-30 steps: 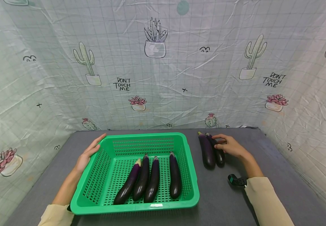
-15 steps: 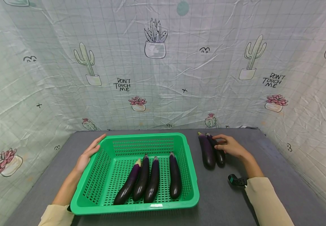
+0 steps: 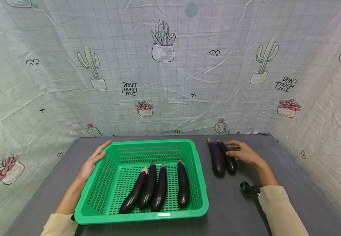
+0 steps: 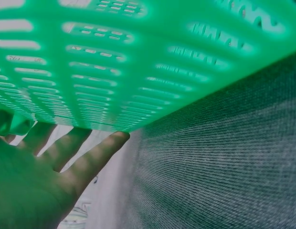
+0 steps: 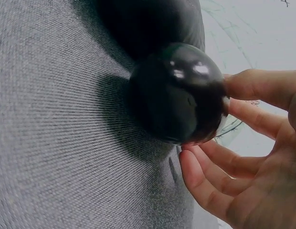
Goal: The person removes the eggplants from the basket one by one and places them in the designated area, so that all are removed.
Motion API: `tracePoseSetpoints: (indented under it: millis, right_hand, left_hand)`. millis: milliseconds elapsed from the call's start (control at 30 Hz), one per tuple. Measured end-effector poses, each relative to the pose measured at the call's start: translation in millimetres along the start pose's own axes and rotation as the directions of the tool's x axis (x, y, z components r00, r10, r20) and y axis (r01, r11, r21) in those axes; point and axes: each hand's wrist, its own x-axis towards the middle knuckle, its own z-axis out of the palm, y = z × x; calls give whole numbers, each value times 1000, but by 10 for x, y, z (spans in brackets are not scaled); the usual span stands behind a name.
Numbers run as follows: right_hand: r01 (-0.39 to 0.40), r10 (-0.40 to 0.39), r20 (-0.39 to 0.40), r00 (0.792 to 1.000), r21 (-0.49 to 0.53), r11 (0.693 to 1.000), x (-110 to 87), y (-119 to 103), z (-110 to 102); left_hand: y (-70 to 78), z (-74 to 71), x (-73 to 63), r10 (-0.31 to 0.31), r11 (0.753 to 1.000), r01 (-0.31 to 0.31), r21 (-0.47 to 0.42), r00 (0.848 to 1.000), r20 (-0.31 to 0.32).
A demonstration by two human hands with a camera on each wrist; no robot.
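A green slotted plastic basket [image 3: 201, 183] stands in the head view with several dark purple eggplants in it, among them one apart [image 3: 183, 186] on the right. My left hand [image 3: 89, 165] rests against the basket's left side, its fingers fairly straight; the left wrist view shows the fingers along the slotted wall. To the right of the basket, two eggplants lie side by side. My right hand [image 3: 242, 152] holds the right one of these, the smaller eggplant [image 5: 179, 95], between thumb and fingers. The larger eggplant [image 3: 217, 162] lies just left of it.
A grey cloth-covered table [image 3: 226, 206] extends around the basket. Behind it and at both sides hangs a pale curtain [image 3: 173, 78] with printed cacti. A black band [image 3: 249, 189] is worn at the right wrist.
My right hand has shifted very slightly to the right, and the smaller eggplant with it. The left hand, the basket and the other eggplants stay where they were.
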Motion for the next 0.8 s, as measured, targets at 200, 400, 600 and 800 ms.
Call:
tracePoseSetpoints:
  millis: [200, 400, 600, 800]
  right_hand:
    - [6, -6, -1, 1000, 0, 1000, 3, 0, -9]
    - [-2, 2, -16, 1000, -1, 1000, -15, -41, -20]
    - [4, -5, -39, 999, -4, 1000, -61, -145, -57]
    - [57, -58, -73, 996, -20, 998, -117, -286, -101]
  left_hand:
    - [2, -1, 5, 4, 1000, -4, 28, 1000, -12]
    - [10, 7, -7, -11, 1000, 11, -6, 1000, -1]
    - [18, 12, -6, -18, 999, 19, -49, 1000, 16]
    - [16, 4, -6, -26, 995, 28, -91, 999, 28]
